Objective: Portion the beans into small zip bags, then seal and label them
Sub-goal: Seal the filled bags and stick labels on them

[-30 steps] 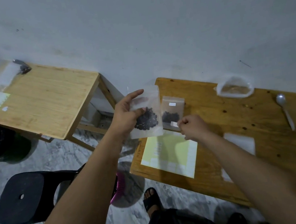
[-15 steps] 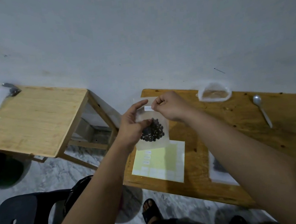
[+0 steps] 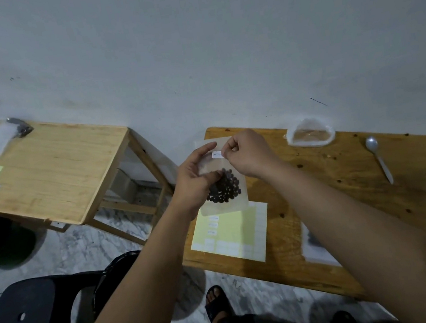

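The left hand (image 3: 194,174) is raised over the near-left corner of the table (image 3: 345,187), wrist bent back. Its grip is half closed on a small zip bag (image 3: 226,206), fingers spread behind the film and the thumb across the front. The right hand (image 3: 247,154) reaches in from the right with knuckles up and fingers curled. Its grip is a tight pinch of thumb and forefinger on a tiny white label (image 3: 217,154), which lies against the bag's upper half.

The bag is thin, clear and rectangular and is held upright in the air. Round, glossy black beans (image 3: 225,190) are heaped in its lower part. Below it a pale yellow sticker sheet (image 3: 233,229) lies flat on the dark, speckled wood. Farther back sits an open clear plastic bag (image 3: 310,136) with a rolled rim. A shiny metal spoon (image 3: 379,162) lies to its right.
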